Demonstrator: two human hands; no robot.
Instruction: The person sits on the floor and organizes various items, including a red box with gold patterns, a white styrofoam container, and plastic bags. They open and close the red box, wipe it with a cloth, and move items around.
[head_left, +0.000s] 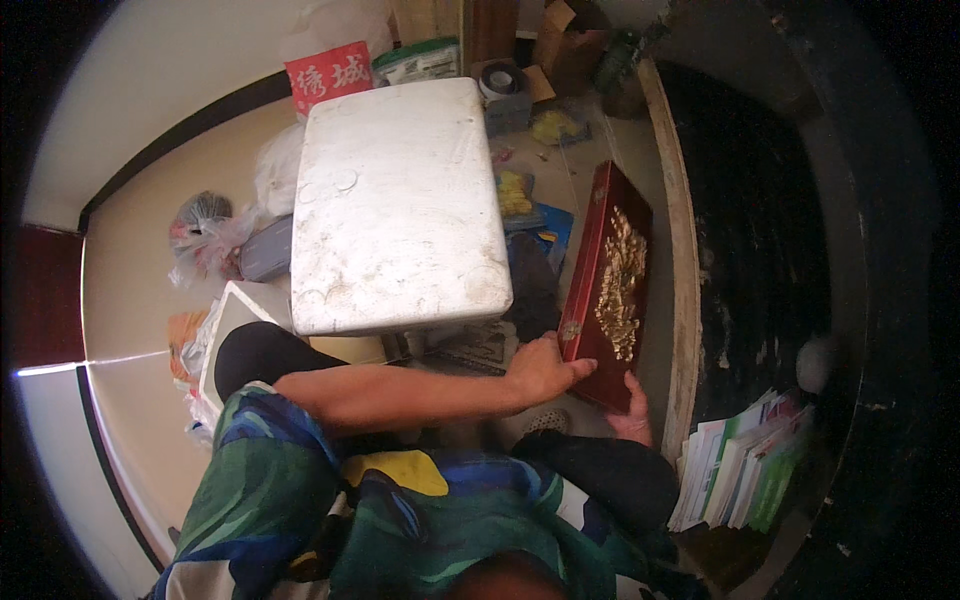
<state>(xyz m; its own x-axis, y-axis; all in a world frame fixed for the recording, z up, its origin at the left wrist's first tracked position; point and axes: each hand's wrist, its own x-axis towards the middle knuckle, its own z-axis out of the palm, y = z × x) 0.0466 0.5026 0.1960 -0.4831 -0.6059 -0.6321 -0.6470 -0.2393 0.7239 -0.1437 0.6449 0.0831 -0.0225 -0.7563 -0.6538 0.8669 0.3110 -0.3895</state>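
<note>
A flat, dark red box (585, 292) with a raised gold ornament (624, 289) on its broad face stands tilted on edge to my right. My left hand (551, 371) reaches across my body and grips its near left corner, thumb over the red face. At the near right corner, my right hand (634, 416) holds the box from below, its fingers partly hidden. Metal fittings show along the narrow side of the box, and it looks closed. Directly before me is a small white table (397, 210) with a scuffed, stained top.
A pale ledge (681, 300) edges a dark surface on the right, where papers and booklets (739, 465) stand. Left of the table are plastic bags (206, 232), a grey case (266, 247) and a white open box (240, 315). Cardboard boxes (559, 37) stand behind.
</note>
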